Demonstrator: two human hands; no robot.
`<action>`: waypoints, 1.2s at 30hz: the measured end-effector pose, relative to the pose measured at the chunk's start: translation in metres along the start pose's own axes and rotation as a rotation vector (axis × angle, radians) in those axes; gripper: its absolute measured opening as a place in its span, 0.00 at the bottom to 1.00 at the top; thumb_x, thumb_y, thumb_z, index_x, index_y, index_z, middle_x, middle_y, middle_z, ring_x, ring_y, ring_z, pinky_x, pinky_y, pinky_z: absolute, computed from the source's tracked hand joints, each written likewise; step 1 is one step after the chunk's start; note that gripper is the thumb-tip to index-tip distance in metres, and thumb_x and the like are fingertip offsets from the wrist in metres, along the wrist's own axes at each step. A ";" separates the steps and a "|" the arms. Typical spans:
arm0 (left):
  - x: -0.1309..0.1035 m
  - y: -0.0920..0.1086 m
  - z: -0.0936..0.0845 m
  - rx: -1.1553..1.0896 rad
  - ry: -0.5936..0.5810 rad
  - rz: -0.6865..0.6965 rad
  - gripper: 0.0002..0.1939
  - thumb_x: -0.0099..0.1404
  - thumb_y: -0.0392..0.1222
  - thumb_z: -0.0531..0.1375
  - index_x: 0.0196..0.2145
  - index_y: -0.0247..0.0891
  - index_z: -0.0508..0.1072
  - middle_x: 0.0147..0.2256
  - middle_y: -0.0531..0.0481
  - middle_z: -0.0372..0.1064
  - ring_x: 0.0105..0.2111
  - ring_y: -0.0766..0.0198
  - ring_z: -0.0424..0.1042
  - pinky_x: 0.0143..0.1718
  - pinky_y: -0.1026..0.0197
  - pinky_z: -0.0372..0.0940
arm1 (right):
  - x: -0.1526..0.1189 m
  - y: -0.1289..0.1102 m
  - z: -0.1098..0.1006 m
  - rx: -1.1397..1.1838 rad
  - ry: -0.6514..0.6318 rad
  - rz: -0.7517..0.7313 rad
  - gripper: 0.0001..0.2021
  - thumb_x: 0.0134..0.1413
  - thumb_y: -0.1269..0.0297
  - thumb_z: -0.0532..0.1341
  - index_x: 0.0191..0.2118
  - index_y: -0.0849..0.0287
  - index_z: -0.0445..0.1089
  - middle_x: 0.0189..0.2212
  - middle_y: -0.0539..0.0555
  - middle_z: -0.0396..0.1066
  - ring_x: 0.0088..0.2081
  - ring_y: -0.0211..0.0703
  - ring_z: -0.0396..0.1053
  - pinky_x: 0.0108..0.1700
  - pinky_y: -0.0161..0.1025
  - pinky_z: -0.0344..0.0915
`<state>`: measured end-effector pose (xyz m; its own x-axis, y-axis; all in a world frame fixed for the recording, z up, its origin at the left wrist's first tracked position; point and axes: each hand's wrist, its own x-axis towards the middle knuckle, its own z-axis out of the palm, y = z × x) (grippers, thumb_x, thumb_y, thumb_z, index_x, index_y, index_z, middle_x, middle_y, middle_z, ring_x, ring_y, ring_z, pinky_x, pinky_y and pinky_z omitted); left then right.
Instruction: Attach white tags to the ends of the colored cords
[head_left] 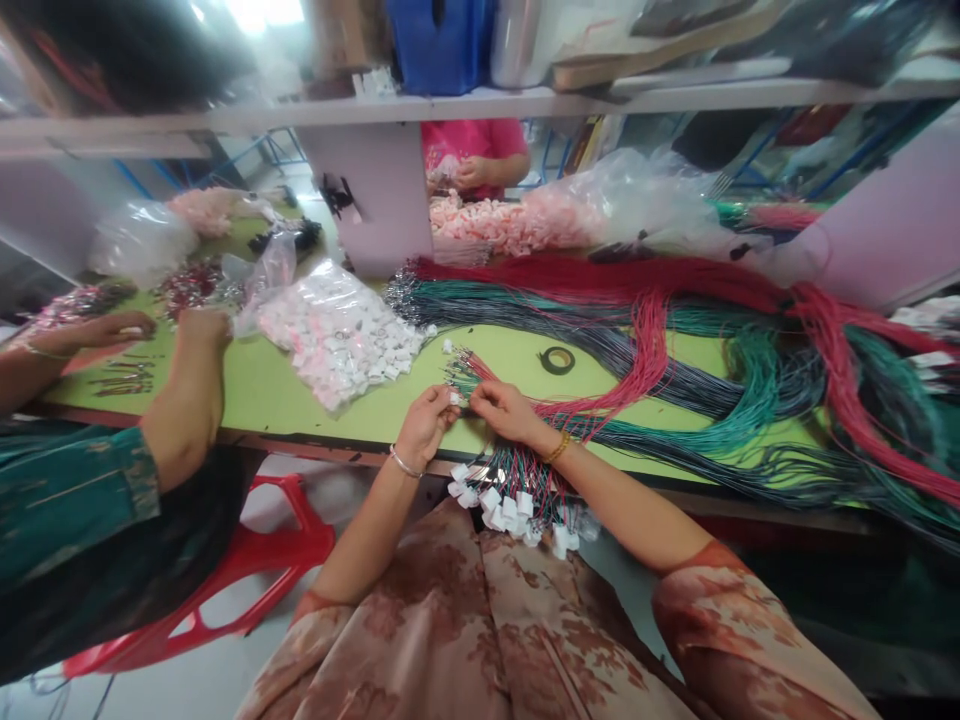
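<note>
My left hand (426, 424) is closed in a pinch on a small white connector housing (454, 398) at the table's front edge. Close beside it, my right hand (508, 410) is pinched near the housing; its fingertips meet a thin wire end too small to make out clearly. Just beyond my hands lie the loose tips of red and green wires (474, 368). Below my right wrist, a bunch of wires with white connectors (510, 510) hangs over the edge toward my lap. A single white housing (448, 346) rests behind the wire tips.
A plastic bag of white housings (345, 335) lies left of centre. Long bundles of red wires (600, 275), green wires and dark wires stretch across the right. A black tape roll (557, 360) sits behind my hands. A co-worker's arm (184, 410) is at left, above a red stool (277, 560).
</note>
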<state>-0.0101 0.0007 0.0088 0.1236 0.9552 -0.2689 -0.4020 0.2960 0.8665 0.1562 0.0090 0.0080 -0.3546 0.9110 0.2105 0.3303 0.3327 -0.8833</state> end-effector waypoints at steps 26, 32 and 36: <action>-0.010 -0.034 0.007 0.199 0.180 0.228 0.18 0.51 0.52 0.67 0.29 0.33 0.71 0.18 0.56 0.64 0.16 0.74 0.59 0.19 0.68 0.53 | -0.004 0.008 0.003 -0.227 -0.101 -0.033 0.09 0.53 0.65 0.56 0.23 0.60 0.64 0.20 0.48 0.63 0.23 0.34 0.56 0.27 0.32 0.50; -0.019 -0.025 0.000 0.237 0.146 0.187 0.17 0.50 0.50 0.68 0.30 0.33 0.72 0.19 0.55 0.65 0.17 0.73 0.61 0.20 0.68 0.56 | 0.017 0.010 -0.008 -0.483 -0.090 0.074 0.09 0.56 0.62 0.56 0.31 0.61 0.70 0.28 0.53 0.72 0.29 0.38 0.64 0.31 0.33 0.53; -0.023 -0.022 -0.004 0.218 0.132 0.171 0.17 0.49 0.49 0.69 0.30 0.33 0.74 0.21 0.54 0.67 0.19 0.72 0.63 0.23 0.67 0.58 | 0.026 0.008 -0.011 -0.731 -0.129 0.129 0.06 0.53 0.66 0.57 0.32 0.59 0.71 0.33 0.55 0.75 0.31 0.42 0.66 0.30 0.34 0.50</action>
<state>-0.0080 -0.0272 -0.0058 -0.0539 0.9870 -0.1516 -0.2008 0.1380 0.9699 0.1593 0.0378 0.0105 -0.3584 0.9329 0.0339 0.8568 0.3432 -0.3848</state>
